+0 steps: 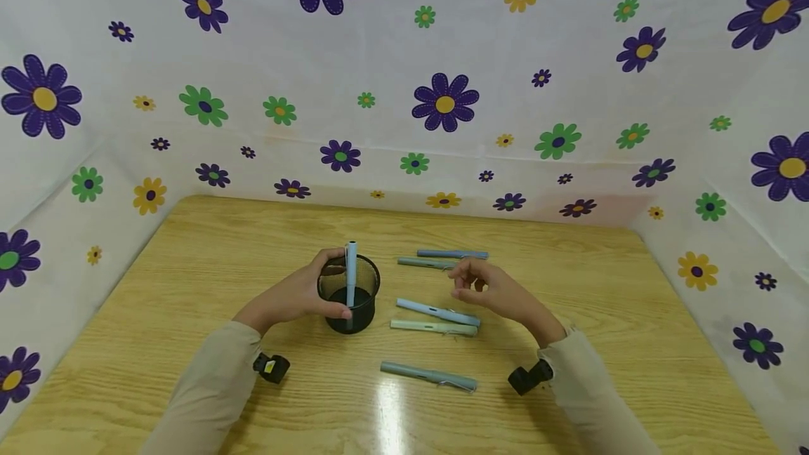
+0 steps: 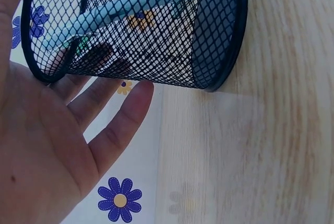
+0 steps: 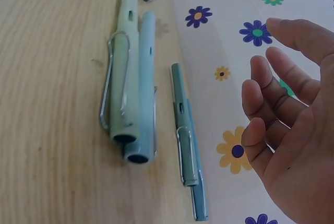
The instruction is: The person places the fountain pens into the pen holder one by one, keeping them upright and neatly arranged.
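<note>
A black mesh pen cup (image 1: 363, 311) stands upright on the table, and my left hand (image 1: 297, 297) grips it, thumb in front and fingers around the far side. Inside it leans one light blue pen (image 1: 351, 272), also seen through the mesh in the left wrist view. My right hand (image 1: 496, 290) hovers with loosely bent fingers and holds nothing. Nearest to it lie a grey-green pen (image 1: 423, 262) and a blue pen (image 1: 451, 254). Closer to me are a pale blue pen (image 1: 436, 312) and a light green pen (image 3: 125, 62), side by side.
Another grey-green pen (image 1: 428, 376) lies alone at the front of the wooden table (image 1: 189, 265). A white cloth (image 1: 379, 55) with printed flowers rises behind the table and along both sides. Each wrist wears a small black camera (image 1: 273, 368).
</note>
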The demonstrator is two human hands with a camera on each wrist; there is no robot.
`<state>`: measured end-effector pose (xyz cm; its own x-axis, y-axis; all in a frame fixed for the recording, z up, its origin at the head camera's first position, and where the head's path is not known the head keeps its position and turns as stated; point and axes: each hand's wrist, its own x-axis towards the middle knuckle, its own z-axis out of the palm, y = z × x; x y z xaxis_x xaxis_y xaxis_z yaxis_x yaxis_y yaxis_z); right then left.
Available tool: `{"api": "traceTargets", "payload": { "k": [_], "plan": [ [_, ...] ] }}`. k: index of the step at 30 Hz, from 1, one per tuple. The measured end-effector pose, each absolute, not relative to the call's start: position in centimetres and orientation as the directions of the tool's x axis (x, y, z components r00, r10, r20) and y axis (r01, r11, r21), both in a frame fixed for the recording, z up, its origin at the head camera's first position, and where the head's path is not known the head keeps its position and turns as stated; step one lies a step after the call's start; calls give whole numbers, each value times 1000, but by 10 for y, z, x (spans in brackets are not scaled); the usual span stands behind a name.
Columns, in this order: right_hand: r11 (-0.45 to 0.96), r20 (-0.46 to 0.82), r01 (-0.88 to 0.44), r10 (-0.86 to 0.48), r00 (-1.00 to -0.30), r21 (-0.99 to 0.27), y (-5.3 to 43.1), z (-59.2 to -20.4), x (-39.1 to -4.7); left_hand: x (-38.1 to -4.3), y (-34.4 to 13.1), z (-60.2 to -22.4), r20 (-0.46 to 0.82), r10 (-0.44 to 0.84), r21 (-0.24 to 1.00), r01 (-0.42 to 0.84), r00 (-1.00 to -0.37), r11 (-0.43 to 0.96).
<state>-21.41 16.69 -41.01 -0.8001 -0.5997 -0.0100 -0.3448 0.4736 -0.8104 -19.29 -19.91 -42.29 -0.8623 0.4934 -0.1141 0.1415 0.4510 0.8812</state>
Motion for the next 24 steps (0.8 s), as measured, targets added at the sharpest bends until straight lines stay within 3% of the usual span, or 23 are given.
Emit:
{"api": "traceTargets", "payload": {
  "k": [24],
  "plan": [
    [523, -127, -289, -622, -773, -802, 190, -436, -207, -192, -199, -422, -115, 492, 877, 144, -863, 458]
  ]
}}
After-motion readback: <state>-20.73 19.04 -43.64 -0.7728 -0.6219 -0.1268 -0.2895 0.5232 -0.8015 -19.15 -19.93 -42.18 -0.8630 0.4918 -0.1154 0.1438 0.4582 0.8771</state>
